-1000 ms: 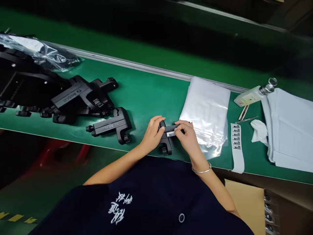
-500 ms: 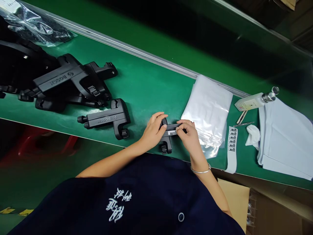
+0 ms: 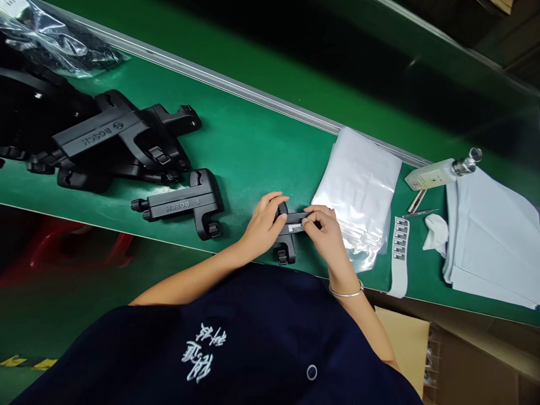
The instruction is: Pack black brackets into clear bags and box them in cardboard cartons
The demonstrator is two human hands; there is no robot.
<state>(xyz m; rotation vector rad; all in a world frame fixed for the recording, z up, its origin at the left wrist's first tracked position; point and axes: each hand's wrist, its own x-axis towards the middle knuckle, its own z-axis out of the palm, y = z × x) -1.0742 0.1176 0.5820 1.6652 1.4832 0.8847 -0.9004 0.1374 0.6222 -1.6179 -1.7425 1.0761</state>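
A black plastic bracket [image 3: 287, 239] rests on the green belt [image 3: 253, 152] near its front edge. My left hand [image 3: 265, 225] grips the bracket's left end with curled fingers. My right hand [image 3: 325, 236] pinches a small white label [image 3: 296, 228] against the bracket's top bar. A silver bangle [image 3: 346, 292] circles my right wrist. One like bracket [image 3: 179, 205] with white lettering lies just to the left.
More black brackets [image 3: 113, 138] are piled at far left by a clear bag [image 3: 54, 45]. A stack of plastic bags [image 3: 358, 185] lies right of my hands, then a label strip [image 3: 400, 247], tweezers [image 3: 419, 212], a bottle [image 3: 439, 173], a cloth [image 3: 436, 233] and grey sheets [image 3: 493, 236].
The view has tilted and shifted a little. My hands stay on the bracket; my right fingers have slid slightly left along the label.
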